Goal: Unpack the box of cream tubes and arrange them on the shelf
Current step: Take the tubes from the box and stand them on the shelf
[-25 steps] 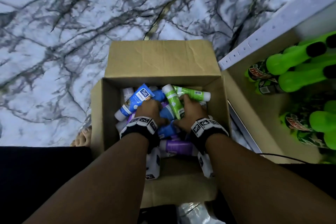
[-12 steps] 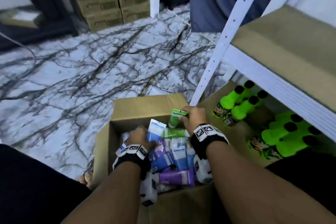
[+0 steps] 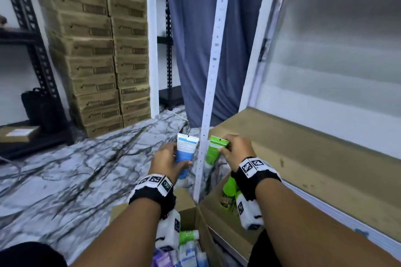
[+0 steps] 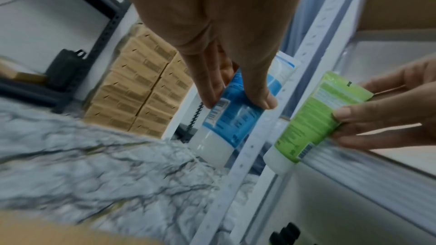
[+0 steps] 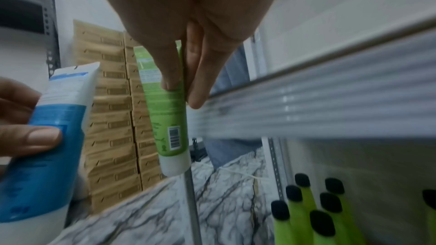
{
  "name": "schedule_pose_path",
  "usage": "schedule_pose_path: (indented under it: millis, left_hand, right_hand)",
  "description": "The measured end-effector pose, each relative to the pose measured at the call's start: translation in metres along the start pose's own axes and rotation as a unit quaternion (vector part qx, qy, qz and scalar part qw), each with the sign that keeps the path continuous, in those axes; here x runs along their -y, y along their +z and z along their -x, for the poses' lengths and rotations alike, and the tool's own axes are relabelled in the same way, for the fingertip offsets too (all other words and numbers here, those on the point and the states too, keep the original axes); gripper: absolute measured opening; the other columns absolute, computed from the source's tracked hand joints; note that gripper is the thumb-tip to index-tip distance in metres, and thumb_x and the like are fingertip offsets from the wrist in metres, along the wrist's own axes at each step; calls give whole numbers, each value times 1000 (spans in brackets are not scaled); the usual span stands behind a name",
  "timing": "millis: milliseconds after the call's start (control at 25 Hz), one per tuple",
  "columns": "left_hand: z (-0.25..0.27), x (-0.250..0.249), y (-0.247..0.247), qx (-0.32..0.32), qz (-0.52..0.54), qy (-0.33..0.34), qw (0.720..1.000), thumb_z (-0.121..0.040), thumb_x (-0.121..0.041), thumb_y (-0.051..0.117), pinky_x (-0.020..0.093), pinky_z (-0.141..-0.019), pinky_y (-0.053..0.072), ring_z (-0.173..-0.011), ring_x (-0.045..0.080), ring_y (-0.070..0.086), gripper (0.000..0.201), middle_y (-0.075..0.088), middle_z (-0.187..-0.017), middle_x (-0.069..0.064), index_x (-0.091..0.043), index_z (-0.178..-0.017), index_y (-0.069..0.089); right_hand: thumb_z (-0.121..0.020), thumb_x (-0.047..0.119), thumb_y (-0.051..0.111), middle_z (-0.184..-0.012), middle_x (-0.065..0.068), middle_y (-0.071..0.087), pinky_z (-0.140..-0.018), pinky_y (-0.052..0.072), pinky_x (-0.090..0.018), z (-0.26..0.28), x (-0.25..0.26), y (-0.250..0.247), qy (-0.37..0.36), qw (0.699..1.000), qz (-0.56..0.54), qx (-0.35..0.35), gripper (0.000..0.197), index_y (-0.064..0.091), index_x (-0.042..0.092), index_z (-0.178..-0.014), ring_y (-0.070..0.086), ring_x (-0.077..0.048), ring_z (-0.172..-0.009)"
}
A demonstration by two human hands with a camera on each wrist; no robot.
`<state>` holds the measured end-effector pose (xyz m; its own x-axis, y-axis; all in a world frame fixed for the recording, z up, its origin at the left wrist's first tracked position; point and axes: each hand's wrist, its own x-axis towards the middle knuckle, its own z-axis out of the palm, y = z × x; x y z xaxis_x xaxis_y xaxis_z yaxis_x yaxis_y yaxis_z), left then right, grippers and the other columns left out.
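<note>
My left hand (image 3: 171,158) grips a blue and white cream tube (image 3: 185,149) upright, cap down, just left of the white shelf post (image 3: 211,84). My right hand (image 3: 235,150) pinches a green cream tube (image 3: 213,150) cap down, right of the post at the front corner of the brown shelf board (image 3: 303,143). In the left wrist view the thumb and fingers clamp the blue tube (image 4: 238,105), with the green tube (image 4: 311,116) beside it. The right wrist view shows the green tube (image 5: 165,103) between thumb and fingers. The open cardboard box (image 3: 188,212) below holds several more tubes (image 3: 188,251).
Green bottles with black caps (image 5: 306,211) stand on the lower shelf under the board. Stacked brown cartons (image 3: 97,50) rise at the back left beside a dark metal rack (image 3: 39,54). A blue curtain (image 3: 195,39) hangs behind the post. Marble floor (image 3: 65,180) spreads to the left.
Both hands have lifted out of the box, each carrying a tube, up to the level of the shelf board. The head view has swung up from the box toward the shelf.
</note>
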<state>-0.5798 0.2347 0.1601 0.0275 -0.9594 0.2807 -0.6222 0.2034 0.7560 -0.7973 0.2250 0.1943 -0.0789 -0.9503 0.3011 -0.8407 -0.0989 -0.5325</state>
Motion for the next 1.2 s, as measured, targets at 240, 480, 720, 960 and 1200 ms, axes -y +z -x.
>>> schedule_pose_path:
  millis: [240, 480, 720, 960, 1200]
  left_hand:
    - [-33, -81, 9, -9, 20, 85, 996, -65, -32, 85, 35, -75, 54, -82, 21, 65, 45, 67, -96, 3, -16, -99, 59]
    - [-59, -139, 46, -3, -7, 134, 991, -69, -32, 82, 37, -77, 52, -90, 28, 62, 43, 65, -98, 8, -12, -98, 57]
    - [-75, -173, 93, 46, -14, 124, 991, -75, -28, 80, 34, -82, 49, -101, 31, 62, 46, 65, -110, 14, -6, -106, 54]
    - [-81, -172, 116, 64, 3, 136, 989, -74, -26, 81, 33, -87, 50, -105, 27, 62, 52, 66, -113, 9, -11, -116, 53]
    - [-84, -173, 120, 67, 22, 137, 988, -72, -24, 82, 30, -84, 48, -102, 26, 61, 55, 66, -112, 7, -11, -118, 54]
  right_hand:
    - [-76, 12, 74, -64, 7, 64, -73, 58, -43, 0, -5, -78, -23, 993, -87, -76, 22, 61, 28, -70, 69, -22, -69]
    - [-76, 15, 77, -70, 2, 70, -74, 59, -41, -2, -31, -139, 7, 990, -83, -112, 33, 58, 40, -64, 71, -18, -71]
    - [-76, 22, 76, -71, -1, 70, -75, 57, -35, -15, -68, -163, 57, 993, -12, -104, 14, 64, 17, -74, 69, -21, -71]
    - [-78, 21, 73, -73, -1, 68, -64, 43, -21, -15, -90, -158, 85, 992, -1, -94, 11, 65, 13, -81, 65, -20, -71]
    - [-69, 21, 81, -78, 8, 71, -69, 50, -11, -13, -95, -146, 83, 996, -18, -37, 27, 69, 18, -94, 66, -5, -72]
